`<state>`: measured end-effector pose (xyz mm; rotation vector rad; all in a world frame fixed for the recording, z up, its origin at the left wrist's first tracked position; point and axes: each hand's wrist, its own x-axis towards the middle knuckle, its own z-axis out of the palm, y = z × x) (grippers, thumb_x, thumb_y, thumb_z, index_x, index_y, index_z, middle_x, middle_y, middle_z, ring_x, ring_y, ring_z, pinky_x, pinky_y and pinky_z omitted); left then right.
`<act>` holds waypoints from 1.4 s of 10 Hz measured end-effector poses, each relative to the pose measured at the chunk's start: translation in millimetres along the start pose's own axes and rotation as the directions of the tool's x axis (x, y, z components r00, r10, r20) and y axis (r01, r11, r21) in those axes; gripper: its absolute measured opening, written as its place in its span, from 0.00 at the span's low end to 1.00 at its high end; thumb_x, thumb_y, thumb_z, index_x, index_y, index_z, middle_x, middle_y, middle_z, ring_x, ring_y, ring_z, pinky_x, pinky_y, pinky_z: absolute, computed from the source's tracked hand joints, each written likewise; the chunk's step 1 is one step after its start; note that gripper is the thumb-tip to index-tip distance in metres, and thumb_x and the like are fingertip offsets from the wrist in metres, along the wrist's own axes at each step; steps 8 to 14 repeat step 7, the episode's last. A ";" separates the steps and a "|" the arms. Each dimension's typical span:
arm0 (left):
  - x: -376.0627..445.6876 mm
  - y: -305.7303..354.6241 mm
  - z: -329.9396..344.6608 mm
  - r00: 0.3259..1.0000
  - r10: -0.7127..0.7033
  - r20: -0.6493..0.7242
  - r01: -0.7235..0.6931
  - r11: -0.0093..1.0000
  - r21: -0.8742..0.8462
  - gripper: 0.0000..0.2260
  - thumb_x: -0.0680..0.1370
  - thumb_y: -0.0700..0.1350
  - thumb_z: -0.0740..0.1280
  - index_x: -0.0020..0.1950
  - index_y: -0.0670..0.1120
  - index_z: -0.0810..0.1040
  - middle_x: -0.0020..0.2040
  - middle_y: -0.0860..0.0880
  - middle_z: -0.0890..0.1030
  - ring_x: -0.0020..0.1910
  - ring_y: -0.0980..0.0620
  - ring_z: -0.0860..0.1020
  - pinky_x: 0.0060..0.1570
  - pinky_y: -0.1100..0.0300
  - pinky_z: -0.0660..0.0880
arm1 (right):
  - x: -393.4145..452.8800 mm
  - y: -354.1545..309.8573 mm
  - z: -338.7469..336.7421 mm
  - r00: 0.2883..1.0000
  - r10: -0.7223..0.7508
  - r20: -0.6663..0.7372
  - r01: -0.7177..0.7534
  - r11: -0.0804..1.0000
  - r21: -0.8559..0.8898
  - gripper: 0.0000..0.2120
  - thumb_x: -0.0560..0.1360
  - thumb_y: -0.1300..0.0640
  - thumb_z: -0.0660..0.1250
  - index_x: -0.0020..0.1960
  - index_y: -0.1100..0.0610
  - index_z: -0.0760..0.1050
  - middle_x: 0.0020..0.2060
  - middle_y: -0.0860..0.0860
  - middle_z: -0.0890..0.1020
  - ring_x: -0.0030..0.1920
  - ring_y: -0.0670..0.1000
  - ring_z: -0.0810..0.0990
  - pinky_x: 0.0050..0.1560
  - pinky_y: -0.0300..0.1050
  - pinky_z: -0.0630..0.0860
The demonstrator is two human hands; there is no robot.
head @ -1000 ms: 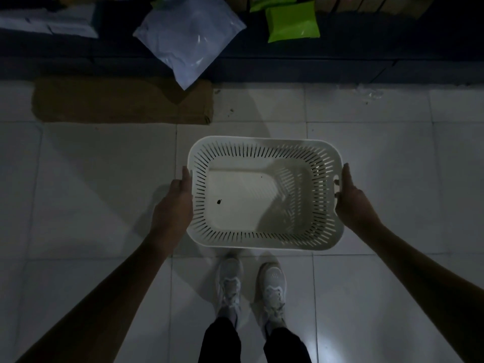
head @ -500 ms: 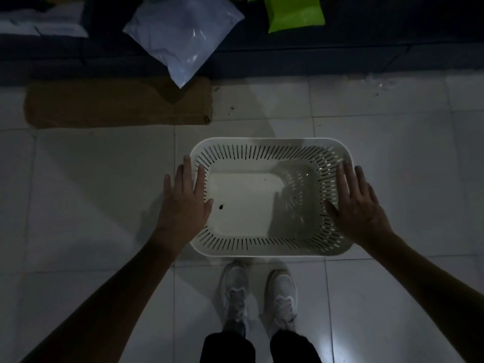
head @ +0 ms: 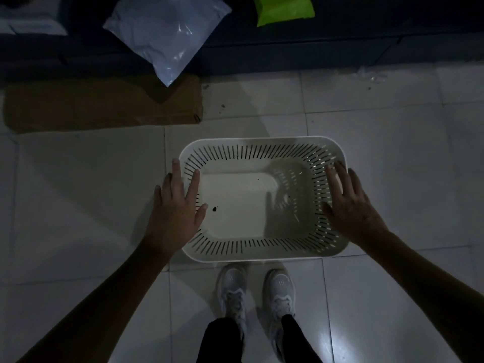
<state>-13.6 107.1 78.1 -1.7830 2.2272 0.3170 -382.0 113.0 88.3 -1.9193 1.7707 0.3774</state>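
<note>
A white slotted plastic basket (head: 262, 142) stands on the tiled floor just ahead of my shoes, with nothing inside it. My left hand (head: 176, 208) hovers over the basket's left rim with its fingers spread and straight. Over the right rim, my right hand (head: 348, 203) is spread the same way. Neither hand grips the basket; whether they touch the rim I cannot tell.
A flat brown cardboard sheet (head: 102, 106) lies on the floor at the back left. On a dark ledge (head: 314, 51) behind it rest a white plastic mailer bag (head: 165, 32) and a green bag (head: 285, 9). My grey shoes (head: 256, 292) stand just behind the basket.
A second ago both hands gripped the basket's short sides. They let go and now hang spread above its rims; the basket rests on the floor.
</note>
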 end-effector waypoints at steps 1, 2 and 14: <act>-3.0 0.5 -13.6 1.000 0.002 0.008 -0.002 1.000 0.009 0.34 0.79 0.57 0.58 0.79 0.41 0.52 0.77 0.31 0.49 0.71 0.31 0.62 0.66 0.37 0.66 | -9.6 -3.4 -8.9 0.997 -0.014 -0.080 0.021 0.995 0.096 0.37 0.77 0.54 0.63 0.80 0.62 0.49 0.77 0.65 0.58 0.75 0.68 0.61 0.66 0.70 0.69; -3.2 0.1 -27.5 1.000 0.018 -0.011 -0.017 1.000 0.018 0.33 0.80 0.57 0.57 0.78 0.41 0.54 0.77 0.31 0.54 0.71 0.33 0.63 0.68 0.39 0.66 | -18.1 -9.3 -15.5 0.992 0.000 -0.127 0.026 0.979 0.202 0.40 0.76 0.57 0.67 0.80 0.60 0.49 0.77 0.62 0.58 0.75 0.66 0.60 0.66 0.68 0.68; -40.5 35.0 -229.6 0.990 -0.027 -0.140 0.010 0.993 -0.116 0.28 0.79 0.60 0.54 0.73 0.44 0.68 0.61 0.42 0.77 0.52 0.41 0.78 0.41 0.51 0.78 | -92.7 -110.8 -191.0 0.979 0.063 -0.191 0.008 0.937 0.349 0.26 0.82 0.48 0.56 0.78 0.54 0.61 0.71 0.57 0.72 0.68 0.57 0.72 0.65 0.54 0.73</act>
